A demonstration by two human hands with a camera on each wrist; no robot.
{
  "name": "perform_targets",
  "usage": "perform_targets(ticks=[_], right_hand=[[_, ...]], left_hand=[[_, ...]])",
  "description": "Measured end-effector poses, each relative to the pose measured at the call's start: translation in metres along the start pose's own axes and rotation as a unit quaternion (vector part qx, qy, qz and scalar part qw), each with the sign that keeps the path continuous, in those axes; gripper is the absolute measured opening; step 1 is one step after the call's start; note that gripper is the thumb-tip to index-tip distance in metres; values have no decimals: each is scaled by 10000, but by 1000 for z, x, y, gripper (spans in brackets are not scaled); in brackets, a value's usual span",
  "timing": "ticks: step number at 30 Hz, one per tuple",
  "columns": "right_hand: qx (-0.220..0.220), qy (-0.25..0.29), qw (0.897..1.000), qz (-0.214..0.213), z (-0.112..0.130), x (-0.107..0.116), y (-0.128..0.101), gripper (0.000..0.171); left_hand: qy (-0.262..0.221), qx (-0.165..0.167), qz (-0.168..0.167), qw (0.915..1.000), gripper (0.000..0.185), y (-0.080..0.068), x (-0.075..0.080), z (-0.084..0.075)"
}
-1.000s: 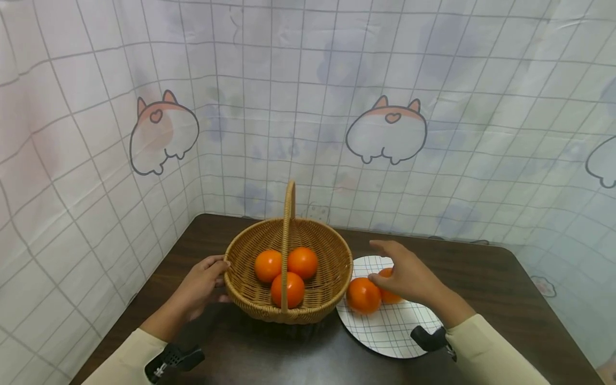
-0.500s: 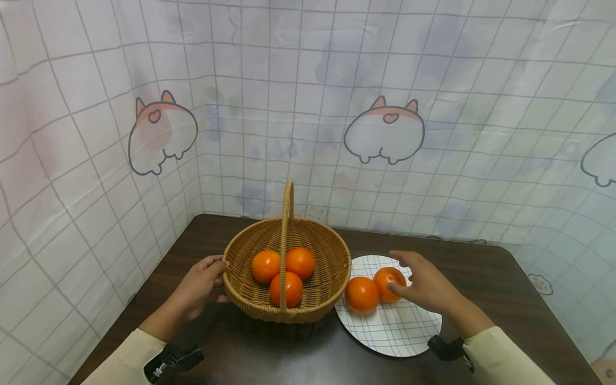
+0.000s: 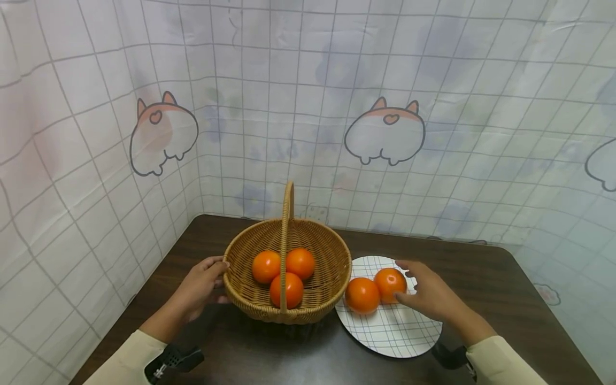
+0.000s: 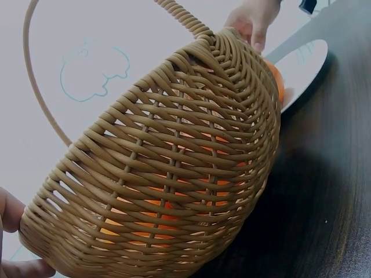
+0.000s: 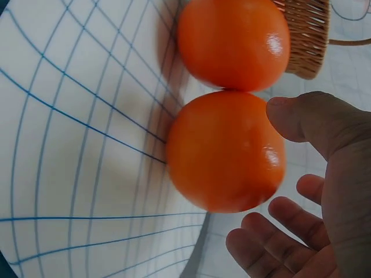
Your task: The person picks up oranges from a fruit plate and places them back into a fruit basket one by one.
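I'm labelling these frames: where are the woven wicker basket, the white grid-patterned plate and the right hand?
woven wicker basket (image 3: 332, 278), head view, right inner wall.
white grid-patterned plate (image 3: 390, 337), head view, bare near part.
right hand (image 3: 430, 294), head view, back of hand.

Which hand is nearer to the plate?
Right. The right hand is over the plate, open beside one of its oranges. The left hand rests on the far side of the basket.
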State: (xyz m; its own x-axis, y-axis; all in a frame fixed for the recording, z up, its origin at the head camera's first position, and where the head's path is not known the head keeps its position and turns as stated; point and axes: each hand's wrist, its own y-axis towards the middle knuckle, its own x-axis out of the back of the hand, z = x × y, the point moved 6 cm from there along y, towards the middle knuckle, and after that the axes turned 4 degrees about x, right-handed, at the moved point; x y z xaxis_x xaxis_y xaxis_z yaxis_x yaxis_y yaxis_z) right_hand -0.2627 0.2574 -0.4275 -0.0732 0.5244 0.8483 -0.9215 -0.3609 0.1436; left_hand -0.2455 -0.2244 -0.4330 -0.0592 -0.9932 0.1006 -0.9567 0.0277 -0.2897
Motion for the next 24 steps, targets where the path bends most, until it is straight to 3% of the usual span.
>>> perform_targets(ticks=[24], right_hand=[[-10, -46, 10000, -14, -14, -20, 7, 84]], left_hand=[[-108, -13, 4, 9999, 53, 1, 1, 1]])
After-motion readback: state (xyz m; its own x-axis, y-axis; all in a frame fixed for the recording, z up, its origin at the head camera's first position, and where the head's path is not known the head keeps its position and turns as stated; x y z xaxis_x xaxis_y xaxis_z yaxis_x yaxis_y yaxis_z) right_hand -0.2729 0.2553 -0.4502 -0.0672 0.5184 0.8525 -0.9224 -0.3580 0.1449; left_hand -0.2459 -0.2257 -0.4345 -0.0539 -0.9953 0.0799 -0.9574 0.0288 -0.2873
